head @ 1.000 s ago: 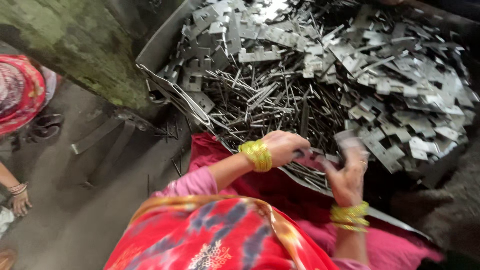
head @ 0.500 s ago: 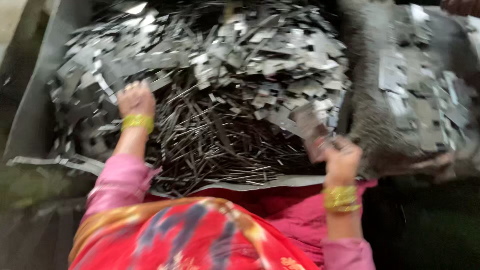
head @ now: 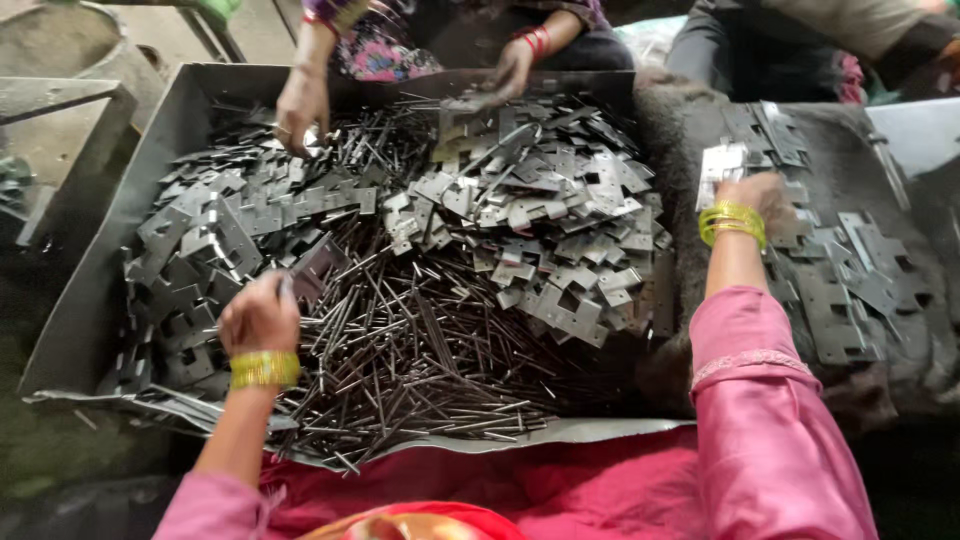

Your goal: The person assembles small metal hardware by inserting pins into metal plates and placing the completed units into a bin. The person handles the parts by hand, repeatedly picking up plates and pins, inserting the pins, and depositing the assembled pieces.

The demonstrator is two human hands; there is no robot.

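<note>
My left hand (head: 260,315) is curled over the near left part of a grey metal tray (head: 150,160), its fingers closed on a dark hinge plate (head: 315,262) that sticks out above the heap. My right hand (head: 762,195) reaches past the tray's right side to a dark cloth (head: 690,130), gripping a shiny hinge plate (head: 722,162) at the edge of a row of plates (head: 840,290). The tray holds a heap of thin metal pins (head: 420,350) and a mound of hinge plates (head: 560,220).
Across the tray another person's hands (head: 300,100) (head: 515,65) pick among the plates at the far edge. A third person sits at the top right (head: 800,35). A grey metal stand (head: 60,100) is at the far left. Red cloth (head: 520,480) covers my lap.
My right hand swung from the tray's near right edge out to the plates on the dark cloth. My left hand came back from the far left heap toward me. The view tilted up.
</note>
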